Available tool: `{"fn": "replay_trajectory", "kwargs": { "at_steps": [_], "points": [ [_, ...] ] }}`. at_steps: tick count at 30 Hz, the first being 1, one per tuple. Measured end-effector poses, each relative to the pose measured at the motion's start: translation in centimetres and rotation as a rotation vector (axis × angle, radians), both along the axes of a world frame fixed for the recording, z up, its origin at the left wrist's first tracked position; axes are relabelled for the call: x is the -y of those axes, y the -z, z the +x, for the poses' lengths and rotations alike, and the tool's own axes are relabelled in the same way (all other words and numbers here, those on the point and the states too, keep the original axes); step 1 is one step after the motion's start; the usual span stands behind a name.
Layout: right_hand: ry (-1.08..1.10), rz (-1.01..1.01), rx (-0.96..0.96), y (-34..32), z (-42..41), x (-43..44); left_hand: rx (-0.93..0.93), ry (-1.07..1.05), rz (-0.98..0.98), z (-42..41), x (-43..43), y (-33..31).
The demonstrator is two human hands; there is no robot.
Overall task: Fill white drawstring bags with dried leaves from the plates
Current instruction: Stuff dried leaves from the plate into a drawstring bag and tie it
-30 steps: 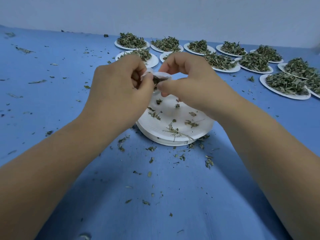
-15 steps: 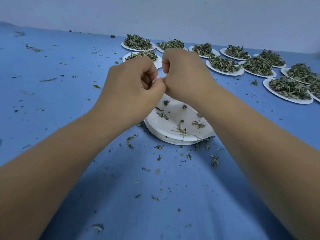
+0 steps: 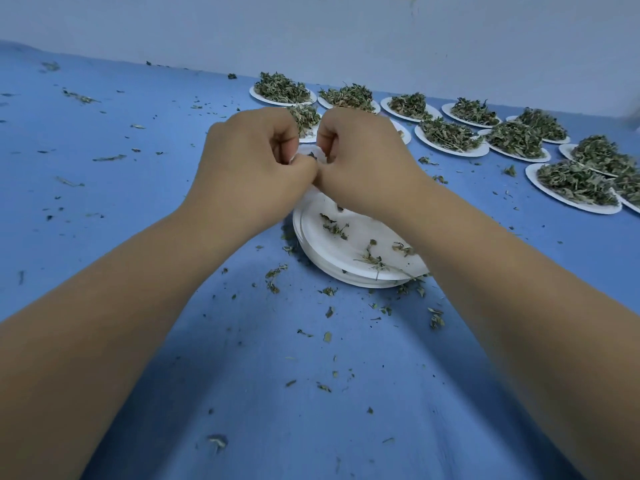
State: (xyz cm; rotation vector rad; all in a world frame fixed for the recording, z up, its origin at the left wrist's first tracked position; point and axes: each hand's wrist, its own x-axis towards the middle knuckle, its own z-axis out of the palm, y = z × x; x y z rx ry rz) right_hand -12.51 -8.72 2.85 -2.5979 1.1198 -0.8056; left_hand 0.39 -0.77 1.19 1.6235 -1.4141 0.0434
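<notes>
Left hand point(image 3: 249, 168) and right hand point(image 3: 363, 161) both fisted, knuckles touching, above the far edge of a stack of white plates point(image 3: 349, 258); between the two fists a small white drawstring bag point(image 3: 310, 154) is pinched, each grip clenched on it; only a bit of the white fabric shows, with a dark leaf speck at the opening; the rest of the bag is hidden by fingers, so how full it is cannot be told; the top plate of the stack is nearly bare, a few dried leaves point(image 3: 372, 258) left on it; stack sits on the blue desk point(image 3: 104, 161), near centre; crumbs of leaf scattered on the desk around the stack and toward the viewer; behind the hands and to the right, a double row of other white plates point(image 3: 575, 183) heaped with dried leaves, well apart from the stack; one heaped plate point(image 3: 306, 117) partly hidden just behind the hands; pale wall point(image 3: 311, 32) at the desk's far edge; both forearms bare.
</notes>
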Motion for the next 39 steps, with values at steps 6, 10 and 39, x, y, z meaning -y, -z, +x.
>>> {"fn": "replay_trajectory", "kwargs": {
  "at_steps": [6, 10, 39],
  "points": [
    [0.021, 0.070, -0.026, -1.0, 0.1, 0.3, -0.496, 0.301, 0.019, -0.8, -0.4, -0.9],
    [-0.027, 0.084, 0.075, -1.1, -1.5, -0.5, -0.181, 0.020, 0.036, 0.7, -0.1, -0.3],
    [-0.043, -0.069, -0.076, 0.7, -7.4, -3.0, 0.419, 0.326, 0.385, 1.4, 0.3, 2.6]
  ]
}}
